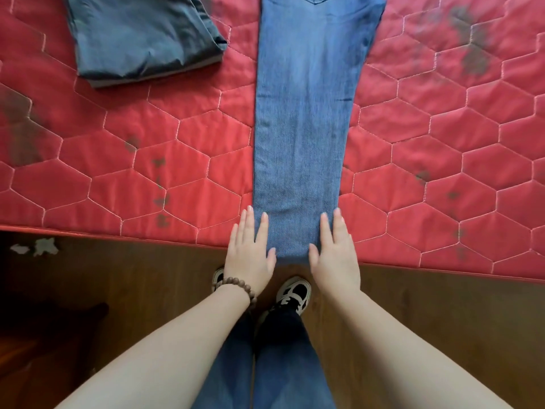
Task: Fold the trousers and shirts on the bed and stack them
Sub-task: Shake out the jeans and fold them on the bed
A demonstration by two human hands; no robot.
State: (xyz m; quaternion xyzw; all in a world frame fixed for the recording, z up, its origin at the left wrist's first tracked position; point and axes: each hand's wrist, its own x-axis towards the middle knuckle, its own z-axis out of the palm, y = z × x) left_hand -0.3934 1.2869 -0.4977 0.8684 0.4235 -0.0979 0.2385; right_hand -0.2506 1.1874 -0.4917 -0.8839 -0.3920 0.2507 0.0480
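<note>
Blue jeans (pixel 303 128), halved lengthwise on the red bed (pixel 147 160), await cross-folding; left hand (pixel 250 255) and right hand (pixel 334 258) press the hem flat-fingered; dark garment (pixel 138 39), seemingly folded, lies beside.

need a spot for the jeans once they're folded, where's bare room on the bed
Bare red mattress lies right of the blue jeans, and nearer you on the left, between the jeans and the folded dark garment. The near edge is crowded: left hand and right hand lie flat on the hem.
</note>
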